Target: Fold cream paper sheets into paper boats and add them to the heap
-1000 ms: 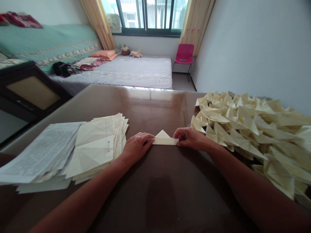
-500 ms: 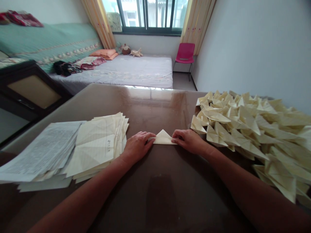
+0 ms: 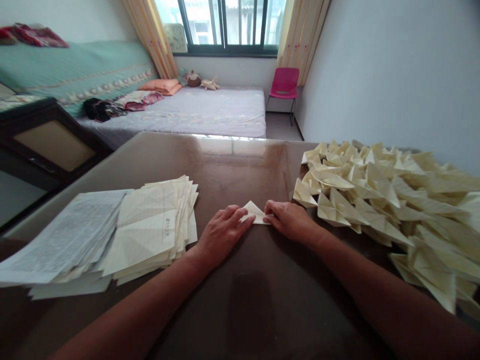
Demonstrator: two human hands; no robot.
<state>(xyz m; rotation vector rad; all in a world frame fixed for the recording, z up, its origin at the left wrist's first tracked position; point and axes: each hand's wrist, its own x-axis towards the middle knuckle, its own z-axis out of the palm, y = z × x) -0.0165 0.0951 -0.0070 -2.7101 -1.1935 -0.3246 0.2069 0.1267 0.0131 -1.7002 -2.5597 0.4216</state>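
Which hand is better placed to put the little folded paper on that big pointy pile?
Probably the right hand: it touches the folded paper and is nearer the pointy pile. The left hand touches the paper too, but is nearer the stacked sheets.

Left hand: palm down, fingers bent, thumb on near side. Right hand: fingers curled, thumb and index close together. Fingertips face each other, hands apart. Left forearm angles in from near left, right forearm from near right. Both bare.
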